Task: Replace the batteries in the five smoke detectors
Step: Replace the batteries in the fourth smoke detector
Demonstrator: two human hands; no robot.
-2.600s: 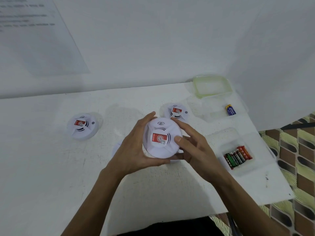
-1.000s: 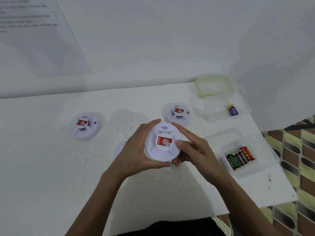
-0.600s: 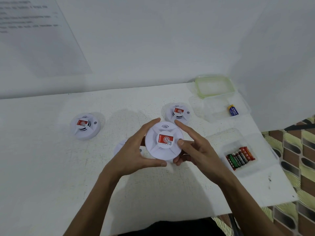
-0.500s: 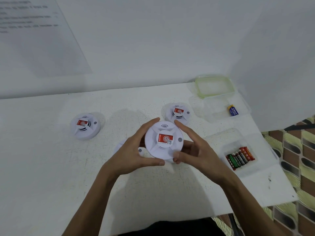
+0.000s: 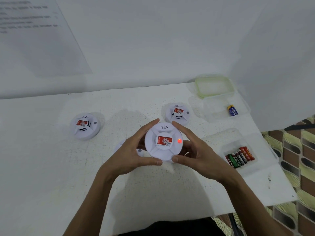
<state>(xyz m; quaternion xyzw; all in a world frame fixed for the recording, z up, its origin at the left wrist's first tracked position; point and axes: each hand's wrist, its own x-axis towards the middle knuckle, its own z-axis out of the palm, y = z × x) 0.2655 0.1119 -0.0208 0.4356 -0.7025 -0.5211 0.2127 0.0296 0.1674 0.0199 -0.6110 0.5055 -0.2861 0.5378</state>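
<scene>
1. The left hand [image 5: 129,155] is gripping the smoke detector [image 5: 160,147] by its left rim, index finger curling over the top and thumb underneath.
2. The right hand [image 5: 199,150] is mirroring that grip on the right rim.
3. Both forearms are converging over the middle of the bench [image 5: 51,167], holding the smoke detector face up with its red light [image 5: 179,141] glowing.

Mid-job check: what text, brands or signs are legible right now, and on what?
"EVEREADY": black AA batteries in the clear tray.
"S" in a circle: red label on the held smoke detector; its QR code and small print are unreadable.
Sound-wave sign: above that label.
Blue 9V battery: print blurred.
Wall sheet: text blurred.
</scene>
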